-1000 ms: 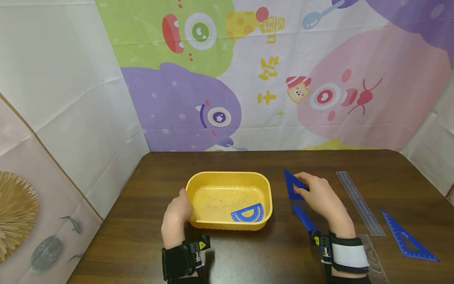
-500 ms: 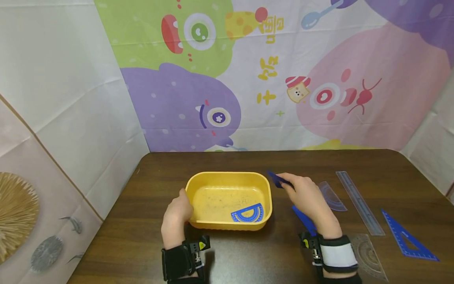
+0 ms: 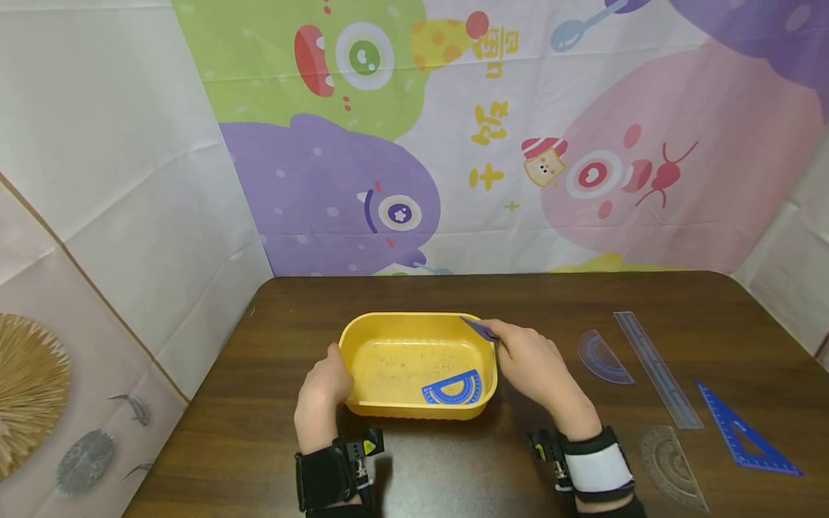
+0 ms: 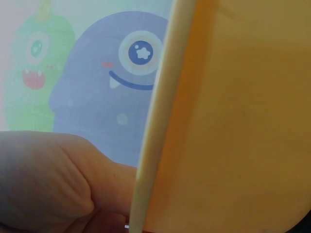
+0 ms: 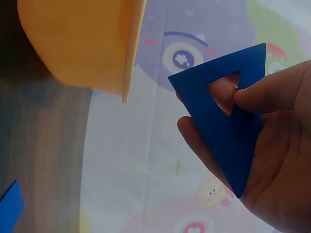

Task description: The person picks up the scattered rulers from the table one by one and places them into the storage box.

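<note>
My left hand (image 3: 324, 381) holds the left side of a yellow plastic basin (image 3: 421, 411). In the left wrist view the thumb goes behind the pale rim, so its tip is hidden. Over the basin's right rim, my right hand (image 3: 532, 363) pinches a blue set square (image 3: 479, 329), seen nearly edge-on from the head. The right wrist view shows the set square's (image 5: 221, 131) triangular cut-out, with the thumb on its face and fingers behind. Inside the basin, near the front right, lies a blue protractor (image 3: 453, 388).
Right of my right hand lie a clear protractor (image 3: 604, 357), a clear ruler (image 3: 657, 370), a second clear protractor (image 3: 672, 467) and another blue set square (image 3: 745, 435). A blue piece (image 5: 9, 206) shows on the wooden table (image 3: 453, 467) in the right wrist view.
My right hand has carried the blue set square leftward to the basin's right rim, tilting it edge-on. The clear protractor behind that hand has come into sight. My left hand stays put.
</note>
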`<state>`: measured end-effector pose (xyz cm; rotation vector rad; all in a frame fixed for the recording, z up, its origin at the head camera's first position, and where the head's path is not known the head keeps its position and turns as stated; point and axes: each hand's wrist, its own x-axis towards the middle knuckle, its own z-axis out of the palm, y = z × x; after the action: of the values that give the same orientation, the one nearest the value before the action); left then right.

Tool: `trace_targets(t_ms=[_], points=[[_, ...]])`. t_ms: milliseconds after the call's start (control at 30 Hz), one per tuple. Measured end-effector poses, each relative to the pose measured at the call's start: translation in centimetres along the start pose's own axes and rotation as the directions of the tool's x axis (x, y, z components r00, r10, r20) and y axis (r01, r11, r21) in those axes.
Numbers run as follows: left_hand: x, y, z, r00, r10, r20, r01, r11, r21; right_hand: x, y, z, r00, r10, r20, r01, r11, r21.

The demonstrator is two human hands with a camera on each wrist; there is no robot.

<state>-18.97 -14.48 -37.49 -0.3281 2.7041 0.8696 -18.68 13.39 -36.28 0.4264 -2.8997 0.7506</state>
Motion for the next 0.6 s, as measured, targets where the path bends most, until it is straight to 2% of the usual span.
trace_targets(t_ms=[333,600], points=[[0.0,0.1,0.0,1.0,0.0,0.001,0.0,1.0,0.005,-0.1,-1.0,0.6,0.999,-0.037,-0.001,0.037,0.999,-0.035],[0.0,0.0,0.0,1.0,-0.005,0.001,0.005,1.0,0.001,0.0,-1.9,1.4,0.998,-0.04,0.039,0.04,0.999,-0.021]])
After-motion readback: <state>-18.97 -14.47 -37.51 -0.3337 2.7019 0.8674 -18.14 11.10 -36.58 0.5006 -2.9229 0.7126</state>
